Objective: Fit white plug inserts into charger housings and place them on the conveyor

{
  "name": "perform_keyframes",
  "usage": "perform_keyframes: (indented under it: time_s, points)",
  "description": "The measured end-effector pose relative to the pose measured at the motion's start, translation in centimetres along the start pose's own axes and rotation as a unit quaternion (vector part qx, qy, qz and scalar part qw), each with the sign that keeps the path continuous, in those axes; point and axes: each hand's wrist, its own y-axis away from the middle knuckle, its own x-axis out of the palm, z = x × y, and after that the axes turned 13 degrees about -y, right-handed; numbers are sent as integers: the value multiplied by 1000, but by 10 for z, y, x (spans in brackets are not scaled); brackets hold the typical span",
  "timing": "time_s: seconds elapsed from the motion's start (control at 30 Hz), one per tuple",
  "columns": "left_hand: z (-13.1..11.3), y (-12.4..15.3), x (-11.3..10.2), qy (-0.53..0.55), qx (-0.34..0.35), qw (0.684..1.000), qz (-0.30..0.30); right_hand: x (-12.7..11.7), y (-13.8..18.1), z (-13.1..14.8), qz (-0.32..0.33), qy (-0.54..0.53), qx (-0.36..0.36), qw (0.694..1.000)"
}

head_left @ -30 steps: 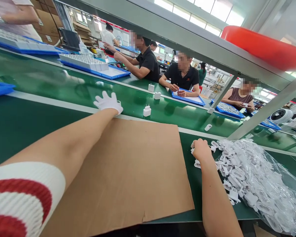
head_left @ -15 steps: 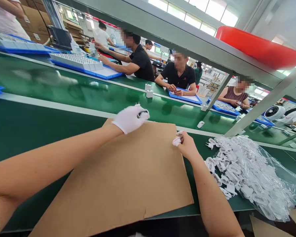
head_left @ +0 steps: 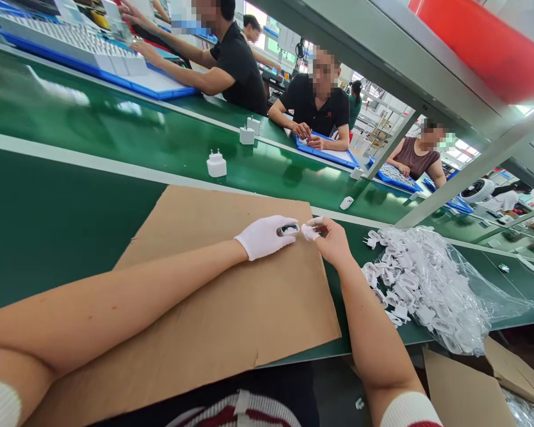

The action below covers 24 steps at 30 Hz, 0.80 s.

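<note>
My left hand [head_left: 267, 238], in a white glove, is closed around a white charger housing [head_left: 289, 229]. The housing's open end faces right and shows a dark inside. Close by on the right, my bare right hand [head_left: 333, 240], with covers on some fingertips, pinches a small white plastic plug piece [head_left: 309, 232]. A narrow gap separates the two parts. Both hands are over the right part of a brown cardboard sheet [head_left: 231, 296]. To the right of my right arm lies a heap of white plug pieces [head_left: 409, 273], partly spilling from a clear plastic bag [head_left: 467, 314].
Beyond the cardboard runs a green conveyor belt [head_left: 160, 151]. A white charger with two pins up [head_left: 216, 164] stands on it, with white chargers [head_left: 247, 135] farther back. Co-workers sit opposite at blue trays [head_left: 329, 155]. A slanted metal post [head_left: 445, 178] rises at right under an overhead shelf.
My left hand has moved from the belt's edge toward my right hand, with the housing in it. The pinned charger it partly hid now shows on the belt. The view has shifted.
</note>
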Motion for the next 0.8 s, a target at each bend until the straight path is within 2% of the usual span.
perform_keyframes:
  time_s: [0.07,0.17,0.23,0.3,0.37,0.47,0.57,0.73,0.8]
  points:
    - [1,2,1,13,-1,1000,1,0,4,6,16,77,-18,997]
    - [3,4,-1,17,35,999,5,-1,7,9,62,183,26,981]
    - [5,3,-3,-4,62,998,-21,-1,7,8,70,205,36,976]
    - [6,2,-3,-31,74,995,-66,-2,5,5,47,163,11,985]
    - [7,0,-3,-42,67,993,-84,-2,3,2,7,86,0,996]
    - [6,-2,-1,-11,5,999,-32,-2,0,2,-39,31,5,999]
    - [4,-2,-2,24,-48,998,20,0,0,6,-52,48,-46,996]
    - [-1,-2,-5,62,-63,996,33,15,3,13,-58,11,-115,992]
    - [-2,-3,-6,56,-64,996,38,21,5,15,-40,23,-130,990]
